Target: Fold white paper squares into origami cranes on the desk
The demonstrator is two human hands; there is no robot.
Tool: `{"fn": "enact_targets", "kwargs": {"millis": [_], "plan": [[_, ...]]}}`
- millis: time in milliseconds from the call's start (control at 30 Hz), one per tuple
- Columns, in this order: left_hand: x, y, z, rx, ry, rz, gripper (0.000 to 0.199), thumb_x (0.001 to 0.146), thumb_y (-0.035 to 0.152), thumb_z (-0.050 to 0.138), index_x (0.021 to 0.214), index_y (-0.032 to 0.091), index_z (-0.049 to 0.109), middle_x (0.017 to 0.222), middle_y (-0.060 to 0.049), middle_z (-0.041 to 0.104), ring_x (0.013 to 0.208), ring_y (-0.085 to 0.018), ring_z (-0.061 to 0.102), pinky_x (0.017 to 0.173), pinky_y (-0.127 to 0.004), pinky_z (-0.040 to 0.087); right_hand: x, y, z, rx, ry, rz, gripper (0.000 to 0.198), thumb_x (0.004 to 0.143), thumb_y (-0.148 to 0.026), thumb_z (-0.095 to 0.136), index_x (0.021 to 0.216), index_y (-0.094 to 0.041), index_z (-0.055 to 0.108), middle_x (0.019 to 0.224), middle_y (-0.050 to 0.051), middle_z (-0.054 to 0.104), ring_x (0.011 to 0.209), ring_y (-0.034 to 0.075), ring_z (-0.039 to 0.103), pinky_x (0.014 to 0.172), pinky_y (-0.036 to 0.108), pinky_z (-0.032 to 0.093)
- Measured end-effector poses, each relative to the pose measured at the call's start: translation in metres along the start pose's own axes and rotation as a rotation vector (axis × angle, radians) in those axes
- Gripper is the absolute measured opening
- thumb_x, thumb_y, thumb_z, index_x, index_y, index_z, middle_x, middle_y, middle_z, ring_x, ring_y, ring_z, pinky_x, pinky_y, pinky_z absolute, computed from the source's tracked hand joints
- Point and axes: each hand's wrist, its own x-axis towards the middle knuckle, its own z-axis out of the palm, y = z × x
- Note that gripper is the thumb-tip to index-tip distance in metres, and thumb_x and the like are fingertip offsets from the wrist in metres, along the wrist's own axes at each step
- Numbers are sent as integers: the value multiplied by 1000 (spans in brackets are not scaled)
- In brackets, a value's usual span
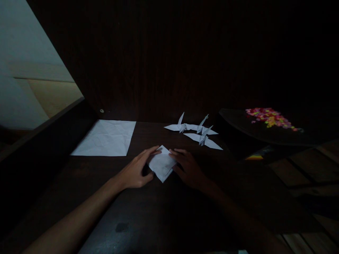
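Observation:
A small white sheet of paper folded into a diamond lies on the dark table, one corner towards me. My left hand holds its left side, fingertips on the upper left edge and thumb near the lower left edge. Opposite it, my right hand has bent fingers on the upper right edge and the thumb by the right corner. Layers show along the lower right edge. Just beyond my hands stand several white origami cranes with spread wings, close together and partly overlapping.
A flat, creased white sheet of paper lies at the back left, near the raised side board. A dark panel rises behind the table. To the right, a dark object bears a pile of small pink, red and yellow pieces.

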Motion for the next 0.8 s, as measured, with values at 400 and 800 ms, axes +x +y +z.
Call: {"fn": "enact_targets", "kwargs": {"millis": [400, 800], "plan": [[3, -7, 6, 62, 72, -62, 70, 83, 21, 51, 144, 18, 18, 139, -12, 48, 131, -24, 41, 110, -48, 33, 2, -4, 0, 40, 20, 75, 49, 82, -15, 49, 131, -15, 47, 127, 16, 55, 120, 27, 46, 101, 49, 39], [4, -7, 7, 147, 108, -87, 67, 82, 18, 52, 142, 18, 22, 132, -10, 56, 130, -27, 40, 105, -49, 34, 2, -5, 0, 82, 5, 20, 55, 77, -10, 53, 131, -19, 47, 124, 14, 55, 117, 27, 48, 98, 50, 43]]}}
